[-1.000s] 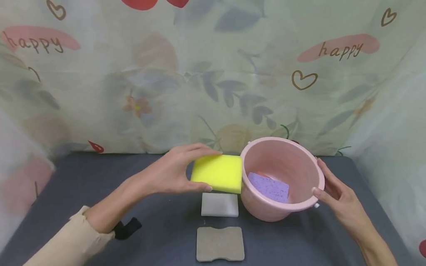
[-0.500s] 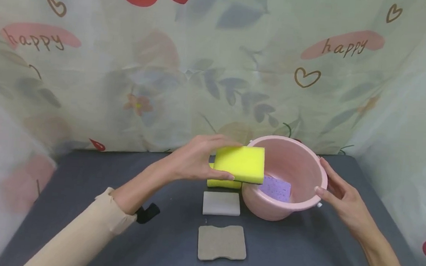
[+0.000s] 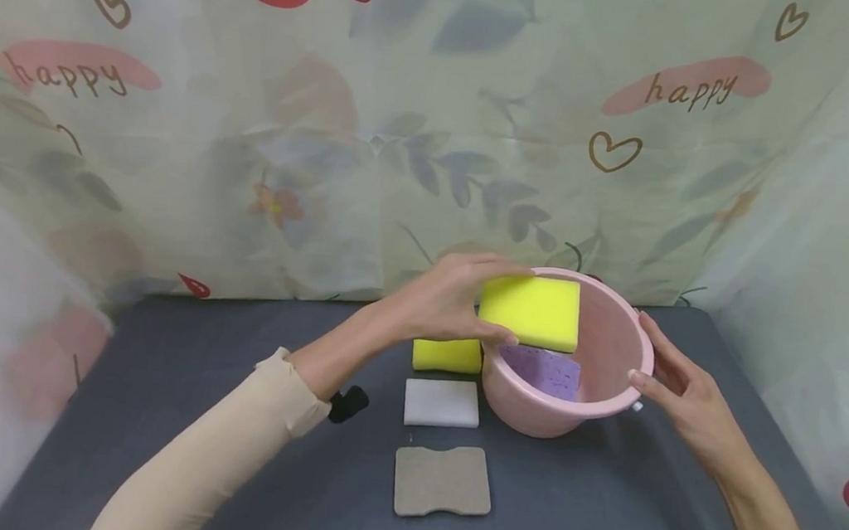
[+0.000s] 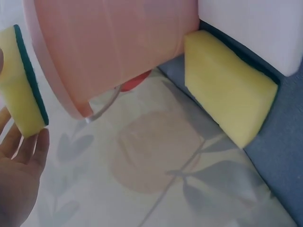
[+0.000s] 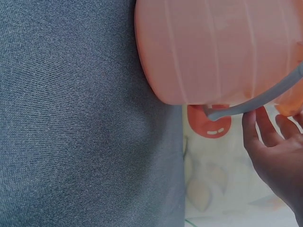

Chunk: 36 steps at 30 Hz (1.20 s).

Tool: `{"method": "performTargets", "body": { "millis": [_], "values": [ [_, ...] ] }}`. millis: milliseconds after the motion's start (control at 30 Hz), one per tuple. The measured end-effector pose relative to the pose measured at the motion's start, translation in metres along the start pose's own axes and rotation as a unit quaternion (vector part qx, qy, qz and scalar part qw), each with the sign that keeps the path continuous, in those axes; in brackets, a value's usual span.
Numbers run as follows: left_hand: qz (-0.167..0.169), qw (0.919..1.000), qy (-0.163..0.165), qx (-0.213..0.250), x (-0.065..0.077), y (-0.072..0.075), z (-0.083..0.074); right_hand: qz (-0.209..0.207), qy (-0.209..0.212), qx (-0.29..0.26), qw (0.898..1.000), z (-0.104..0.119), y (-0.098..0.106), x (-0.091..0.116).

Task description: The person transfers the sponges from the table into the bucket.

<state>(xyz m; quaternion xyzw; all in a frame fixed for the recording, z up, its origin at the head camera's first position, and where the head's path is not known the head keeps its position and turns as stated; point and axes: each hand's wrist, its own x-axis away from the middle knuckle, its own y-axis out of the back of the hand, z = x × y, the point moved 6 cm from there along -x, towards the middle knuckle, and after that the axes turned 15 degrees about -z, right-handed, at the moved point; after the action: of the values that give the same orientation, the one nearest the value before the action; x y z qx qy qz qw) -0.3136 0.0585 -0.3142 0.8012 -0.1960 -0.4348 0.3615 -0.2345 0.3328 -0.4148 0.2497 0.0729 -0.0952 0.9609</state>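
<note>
My left hand [image 3: 459, 297] pinches a yellow sponge [image 3: 529, 311] between thumb and fingers, above the left part of the pink bucket [image 3: 532, 419]. In the left wrist view, that sponge [image 4: 21, 85] shows a dark green scouring side. Inside the bucket lies a purple sponge [image 3: 546, 374], partly hidden by the yellow one. My right hand [image 3: 691, 394] holds the bucket's right side, thumb at the rim and fingers along the outside. The right wrist view shows its fingers [image 5: 265, 127] against the bucket's wall and grey handle [image 5: 265, 97].
Left of the bucket, a second yellow sponge [image 3: 447, 356], a white sponge block [image 3: 442, 404] and a grey-beige notched pad [image 3: 442, 483] form a column on the dark cloth-covered table [image 3: 265, 485]. A printed curtain [image 3: 324, 207] hangs behind and at the sides.
My left hand has carried the yellow sponge rightward and up, from beside the bucket to over its opening. The second yellow sponge has come into sight. My right hand has kept its hold.
</note>
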Motion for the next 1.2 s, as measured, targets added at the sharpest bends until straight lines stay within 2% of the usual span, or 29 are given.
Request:
{"method": "performTargets", "body": {
  "millis": [100, 300, 467, 567, 800, 1200],
  "values": [
    [0.001, 0.9999, 0.009, -0.014, -0.008, -0.008, -0.001, -0.002, -0.004, 0.006, 1.0, -0.001, 0.001, 0.0],
    [0.008, 0.9991, 0.041, 0.003, -0.018, -0.025, 0.0, 0.0, -0.002, 0.002, 1.0, 0.0, 0.001, 0.0],
    [0.002, 0.9997, 0.015, 0.019, -0.021, -0.037, 0.0, 0.006, 0.005, -0.015, 1.0, 0.001, 0.0, 0.0],
    [0.003, 0.9996, 0.013, 0.026, -0.024, -0.042, 0.0, 0.003, 0.009, -0.013, 1.0, 0.001, 0.001, 0.0],
    [0.014, 0.9997, 0.018, 0.005, -0.029, -0.055, 0.0, 0.002, 0.015, -0.019, 1.0, 0.001, 0.002, 0.0],
    [0.047, 0.9986, 0.01, -0.022, -0.028, -0.072, 0.0, 0.004, 0.009, -0.021, 1.0, -0.001, 0.001, 0.0]
  ]
}}
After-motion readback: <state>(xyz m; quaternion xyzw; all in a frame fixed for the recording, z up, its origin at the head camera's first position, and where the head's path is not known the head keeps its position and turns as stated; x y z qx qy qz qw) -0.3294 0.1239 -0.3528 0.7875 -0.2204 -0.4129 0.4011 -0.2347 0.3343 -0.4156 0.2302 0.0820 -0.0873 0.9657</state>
